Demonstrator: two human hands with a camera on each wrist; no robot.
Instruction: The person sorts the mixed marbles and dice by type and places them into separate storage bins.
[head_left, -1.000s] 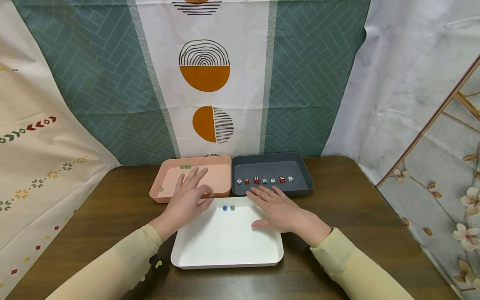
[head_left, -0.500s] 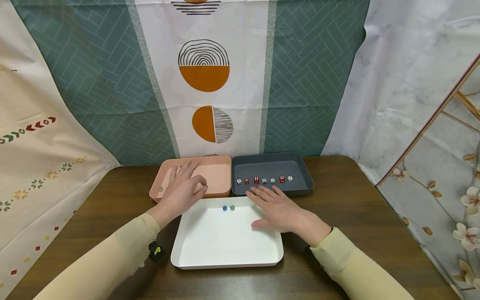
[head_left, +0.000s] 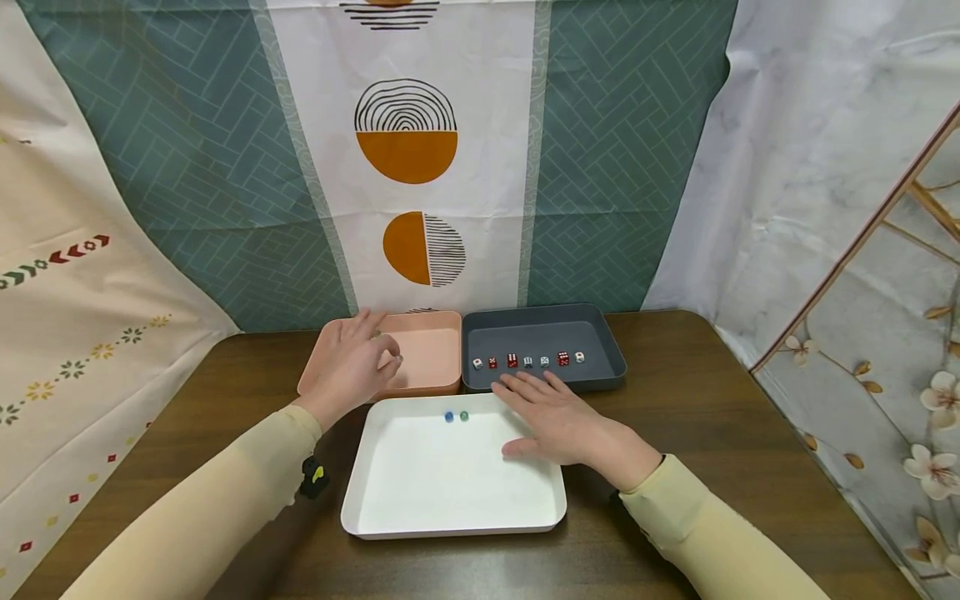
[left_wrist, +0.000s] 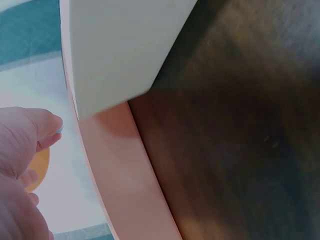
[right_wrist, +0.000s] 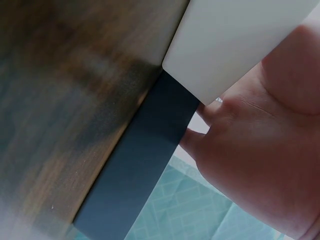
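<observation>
My left hand [head_left: 348, 367] hangs over the pink tray [head_left: 431, 350], thumb and index finger pinching a small glass marble [left_wrist: 60, 130]. Only a sliver of that marble shows in the left wrist view. Much of the tray, with the marbles lying in it, is hidden by the hand; a green marble [head_left: 377, 334] peeks out past the fingers. In the white tray [head_left: 450, 500] lie a blue marble [head_left: 449, 417] and a green marble [head_left: 464, 416], side by side near the back. My right hand [head_left: 555, 422] spreads over that tray's right rear corner, fingers extended and holding nothing.
A dark grey tray [head_left: 540, 325] stands beside the pink one, with a row of red dice [head_left: 512, 360] and white dice [head_left: 545, 362] in it. All three trays sit on a brown wooden table [head_left: 690, 433]. Patterned cloth [head_left: 622, 208] hangs behind.
My left hand has moved from the white tray's back edge leftward and away over the pink tray, carrying the pinched marble. The right hand stays where it was.
</observation>
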